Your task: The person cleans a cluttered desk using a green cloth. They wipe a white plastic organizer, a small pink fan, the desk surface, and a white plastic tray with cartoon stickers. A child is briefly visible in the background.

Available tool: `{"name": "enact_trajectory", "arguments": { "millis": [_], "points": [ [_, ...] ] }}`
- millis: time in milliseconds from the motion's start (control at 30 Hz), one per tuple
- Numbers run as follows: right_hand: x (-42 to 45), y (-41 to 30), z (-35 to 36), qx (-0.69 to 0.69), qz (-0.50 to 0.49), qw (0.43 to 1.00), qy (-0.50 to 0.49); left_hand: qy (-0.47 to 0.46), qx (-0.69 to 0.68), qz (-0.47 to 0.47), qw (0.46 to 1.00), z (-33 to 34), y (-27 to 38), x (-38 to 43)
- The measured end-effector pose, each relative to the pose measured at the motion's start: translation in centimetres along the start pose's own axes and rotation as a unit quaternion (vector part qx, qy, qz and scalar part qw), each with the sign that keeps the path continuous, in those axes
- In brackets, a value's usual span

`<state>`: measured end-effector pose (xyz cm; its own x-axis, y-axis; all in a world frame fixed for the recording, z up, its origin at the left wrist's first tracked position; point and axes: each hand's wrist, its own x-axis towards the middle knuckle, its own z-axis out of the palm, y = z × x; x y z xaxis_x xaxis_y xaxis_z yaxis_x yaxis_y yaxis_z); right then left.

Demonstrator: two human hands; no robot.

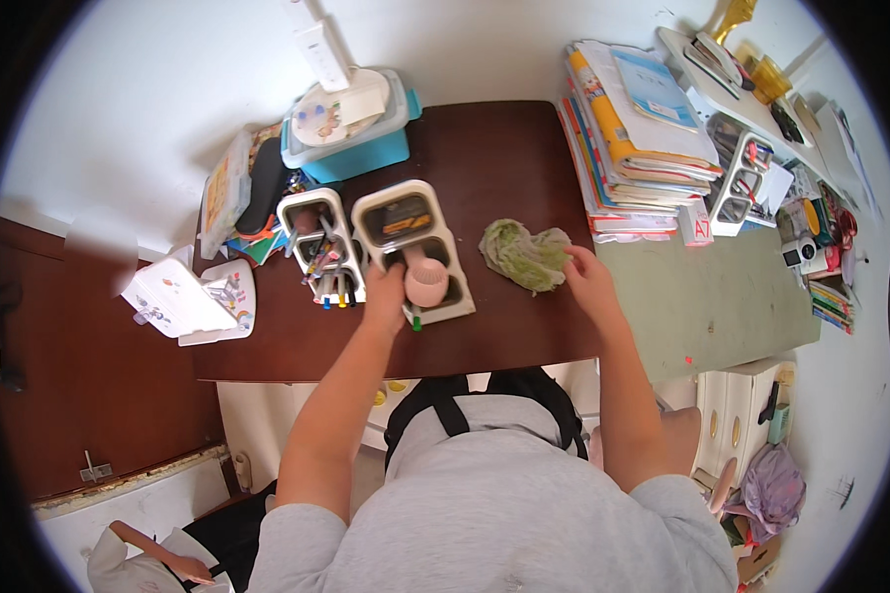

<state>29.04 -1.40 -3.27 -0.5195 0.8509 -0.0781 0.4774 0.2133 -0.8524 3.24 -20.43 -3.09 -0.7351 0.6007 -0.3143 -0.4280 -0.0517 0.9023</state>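
Observation:
My left hand (386,296) grips the left wall of a white plastic desk organizer (460,285) with dark compartments. Inside it are a pink round-headed object (426,282), possibly a small fan, and a green-tipped pen (417,323). To its left stands a second white organizer (352,256) filled with pens and markers. Over on the right, a crumpled green and whitish cloth (525,256) lies on the dark brown tabletop (489,163). The fingertips of my right hand (589,285) pinch the cloth's right edge.
A blue lidded box (360,159) stands at the back left. Stacked books and papers (638,163) rise at the back right, by a small white box (696,224). An open white case (185,296) sits at the left edge. Another person's arm (156,552) shows at lower left.

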Motion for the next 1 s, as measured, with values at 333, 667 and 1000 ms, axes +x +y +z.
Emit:
{"name": "enact_trajectory", "arguments": {
  "millis": [333,667,1000],
  "points": [
    [6.4,2.3,-0.2,-0.378,-0.267,0.884,-0.067,-0.027,-0.062,-0.024,0.997,0.4,6.1,-1.7],
    [5.8,-4.5,-2.5,0.693,0.024,0.643,-0.325,-0.054,0.15,0.037,0.987,0.7,12.2,-5.7],
    [2.5,-18.5,2.3,0.329,-0.43,0.818,-0.191,-0.026,0.135,0.035,0.99,5.3,13.8,-8.4]
  ]
}}
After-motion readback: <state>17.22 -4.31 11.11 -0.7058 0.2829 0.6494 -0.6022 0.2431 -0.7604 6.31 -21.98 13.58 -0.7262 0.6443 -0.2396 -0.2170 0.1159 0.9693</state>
